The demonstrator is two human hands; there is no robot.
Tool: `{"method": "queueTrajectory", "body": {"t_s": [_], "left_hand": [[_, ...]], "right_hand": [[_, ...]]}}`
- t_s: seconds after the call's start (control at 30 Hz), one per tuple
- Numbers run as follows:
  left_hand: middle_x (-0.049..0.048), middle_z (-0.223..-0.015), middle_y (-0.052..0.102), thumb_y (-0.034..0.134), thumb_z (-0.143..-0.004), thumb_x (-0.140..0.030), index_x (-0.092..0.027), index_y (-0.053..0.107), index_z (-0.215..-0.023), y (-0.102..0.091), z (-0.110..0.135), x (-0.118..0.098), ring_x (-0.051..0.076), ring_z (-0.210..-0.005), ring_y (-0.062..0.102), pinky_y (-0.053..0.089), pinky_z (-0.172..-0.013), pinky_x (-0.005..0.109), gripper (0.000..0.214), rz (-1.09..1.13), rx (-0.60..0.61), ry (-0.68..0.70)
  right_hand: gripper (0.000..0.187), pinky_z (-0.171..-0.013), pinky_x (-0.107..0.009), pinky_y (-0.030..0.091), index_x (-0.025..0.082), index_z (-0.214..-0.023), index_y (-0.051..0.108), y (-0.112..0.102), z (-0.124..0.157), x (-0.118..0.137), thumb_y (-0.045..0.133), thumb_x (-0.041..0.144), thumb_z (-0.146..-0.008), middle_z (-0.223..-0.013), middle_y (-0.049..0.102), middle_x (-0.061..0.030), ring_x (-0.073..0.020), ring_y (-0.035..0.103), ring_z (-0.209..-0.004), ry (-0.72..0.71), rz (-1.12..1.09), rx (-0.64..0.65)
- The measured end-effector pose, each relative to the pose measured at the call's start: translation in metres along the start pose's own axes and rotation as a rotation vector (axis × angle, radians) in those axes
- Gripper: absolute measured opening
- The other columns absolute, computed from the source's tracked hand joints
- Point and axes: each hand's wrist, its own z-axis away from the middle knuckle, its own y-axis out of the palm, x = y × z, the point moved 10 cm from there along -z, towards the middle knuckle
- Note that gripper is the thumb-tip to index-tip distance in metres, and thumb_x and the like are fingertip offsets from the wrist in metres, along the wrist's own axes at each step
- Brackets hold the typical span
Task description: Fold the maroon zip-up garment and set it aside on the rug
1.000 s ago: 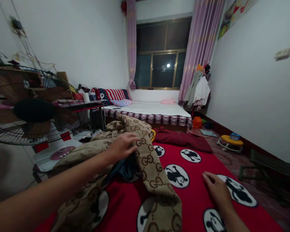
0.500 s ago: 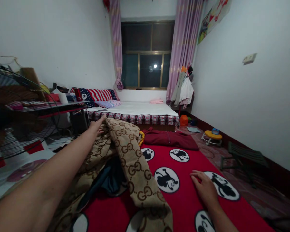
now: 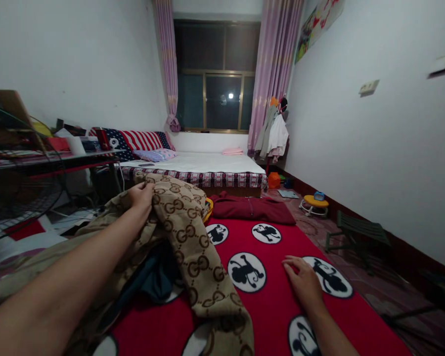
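Note:
My left hand (image 3: 141,194) reaches far forward and is closed on the top fold of a tan blanket with brown ring patterns (image 3: 187,232). That blanket lies bunched over the left side of a red blanket with round black-and-white figures (image 3: 267,277). A dark blue cloth (image 3: 159,282) shows beneath the tan one. My right hand (image 3: 304,282) rests flat, fingers stretched, on the red blanket at the right.
A dark red garment (image 3: 252,207) lies at the far end of the red blanket. Beyond it stands a low bed (image 3: 207,168) under a window. A large fan (image 3: 15,198) and cluttered table are left; a small green stool (image 3: 356,230) is right.
My left hand has moved from the middle of the tan blanket to its far top edge and taken hold there. The view has swung left. My right hand stayed flat.

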Motion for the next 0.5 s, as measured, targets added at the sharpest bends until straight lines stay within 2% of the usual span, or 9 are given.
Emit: {"method": "queueTrajectory", "body": {"t_s": [0.07, 0.13, 0.2, 0.27, 0.3, 0.37, 0.4, 0.43, 0.5], "left_hand": [[0.0034, -0.076, 0.065, 0.053, -0.073, -0.024, -0.009, 0.066, -0.086, -0.004, 0.01, -0.04, 0.017, -0.069, 0.059, 0.049, -0.067, 0.029, 0.023, 0.055, -0.013, 0.117], [0.0051, -0.088, 0.068, 0.056, -0.075, -0.027, -0.009, 0.068, -0.094, -0.001, 0.036, -0.087, 0.018, -0.08, 0.062, 0.05, -0.077, 0.029, 0.029, 0.104, 0.016, 0.263], [0.0041, -0.094, 0.07, 0.062, -0.074, -0.03, -0.013, 0.069, -0.099, 0.008, 0.078, -0.126, 0.018, -0.087, 0.063, 0.05, -0.083, 0.028, 0.032, 0.12, 0.091, 0.373], [0.0082, -0.104, 0.069, 0.061, -0.077, -0.026, -0.012, 0.067, -0.107, 0.028, 0.141, -0.155, 0.021, -0.096, 0.063, 0.048, -0.091, 0.032, 0.034, 0.139, 0.303, 0.511], [0.0093, -0.108, 0.069, 0.059, -0.079, -0.024, -0.012, 0.066, -0.11, 0.042, 0.178, -0.161, 0.021, -0.099, 0.062, 0.047, -0.094, 0.032, 0.033, 0.133, 0.46, 0.549], [0.0119, -0.11, 0.068, 0.052, -0.085, -0.021, -0.012, 0.063, -0.117, 0.071, 0.263, -0.152, 0.021, -0.099, 0.064, 0.048, -0.092, 0.032, 0.035, 0.043, 0.867, 0.569], [0.0136, -0.113, 0.067, 0.048, -0.088, -0.023, -0.013, 0.059, -0.122, 0.079, 0.307, -0.144, 0.022, -0.1, 0.064, 0.048, -0.092, 0.035, 0.037, -0.013, 1.056, 0.612], [0.0161, -0.125, 0.06, 0.046, -0.09, -0.026, -0.013, 0.052, -0.131, 0.081, 0.35, -0.138, 0.025, -0.11, 0.06, 0.045, -0.096, 0.038, 0.044, -0.053, 1.209, 0.706], [0.0126, -0.124, 0.062, 0.056, -0.084, -0.029, -0.018, 0.058, -0.126, 0.076, 0.406, -0.121, 0.027, -0.112, 0.059, 0.046, -0.096, 0.037, 0.043, -0.056, 1.335, 0.779]], "right_hand": [[0.034, -0.095, -0.044, 0.042, 0.021, -0.08, 0.071, 0.0, -0.001, -0.002, 0.044, 0.041, -0.078, -0.104, 0.068, -0.0092, -0.0266, 0.059, -0.1, 0.001, 0.001, 0.0], [0.035, -0.095, -0.044, 0.042, 0.02, -0.081, 0.071, 0.001, -0.002, -0.003, 0.045, 0.043, -0.078, -0.105, 0.069, -0.0095, -0.0273, 0.06, -0.1, -0.002, -0.008, 0.004], [0.036, -0.095, -0.045, 0.042, 0.02, -0.081, 0.071, 0.0, -0.002, -0.003, 0.047, 0.046, -0.076, -0.105, 0.069, -0.01, -0.0286, 0.06, -0.101, 0.007, -0.035, 0.012], [0.039, -0.094, -0.045, 0.043, 0.019, -0.084, 0.071, 0.0, -0.002, -0.005, 0.05, 0.05, -0.074, -0.103, 0.07, -0.0106, -0.0299, 0.061, -0.1, 0.067, -0.095, 0.03], [0.042, -0.093, -0.045, 0.045, 0.018, -0.087, 0.071, 0.0, -0.001, -0.007, 0.052, 0.052, -0.074, -0.101, 0.07, -0.0109, -0.0301, 0.062, -0.099, 0.111, -0.144, 0.041], [0.047, -0.086, -0.042, 0.05, 0.017, -0.093, 0.069, -0.002, 0.002, -0.009, 0.053, 0.057, -0.073, -0.097, 0.072, -0.0112, -0.03, 0.065, -0.095, 0.178, -0.263, 0.05], [0.049, -0.082, -0.041, 0.052, 0.017, -0.093, 0.069, -0.005, 0.002, -0.008, 0.052, 0.059, -0.073, -0.095, 0.072, -0.0114, -0.0297, 0.066, -0.092, 0.186, -0.313, 0.046], [0.05, -0.078, -0.039, 0.053, 0.018, -0.092, 0.068, -0.008, 0.002, -0.006, 0.051, 0.06, -0.072, -0.093, 0.073, -0.0114, -0.0295, 0.067, -0.09, 0.176, -0.347, 0.039], [0.052, -0.074, -0.037, 0.055, 0.019, -0.09, 0.068, -0.019, -0.003, 0.005, 0.049, 0.064, -0.072, -0.087, 0.073, -0.0111, -0.0293, 0.068, -0.086, 0.108, -0.352, 0.014]]}}
